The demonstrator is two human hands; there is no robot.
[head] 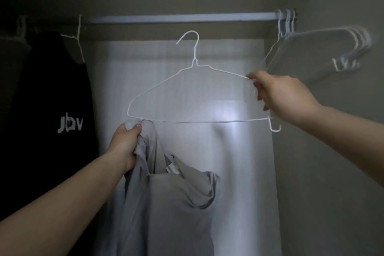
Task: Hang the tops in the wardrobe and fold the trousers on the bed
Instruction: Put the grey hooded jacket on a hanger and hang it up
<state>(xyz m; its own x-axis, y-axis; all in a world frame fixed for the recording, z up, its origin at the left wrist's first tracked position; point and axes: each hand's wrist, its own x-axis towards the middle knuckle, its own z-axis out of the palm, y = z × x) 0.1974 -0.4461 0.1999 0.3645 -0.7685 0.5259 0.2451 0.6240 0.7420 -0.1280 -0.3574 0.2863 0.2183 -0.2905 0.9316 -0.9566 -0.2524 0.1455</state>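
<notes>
Hanger [195, 93], white wire, held up below the wardrobe rail [176, 19], hook not on it. Right hand [278, 95] pinches its right shoulder; left hand [124, 143] grips bunched grey top [172, 203] at the hanger's left corner, rest of it hanging down. Black top [58, 110] hangs far left, spare hangers [324, 52] far right.
</notes>
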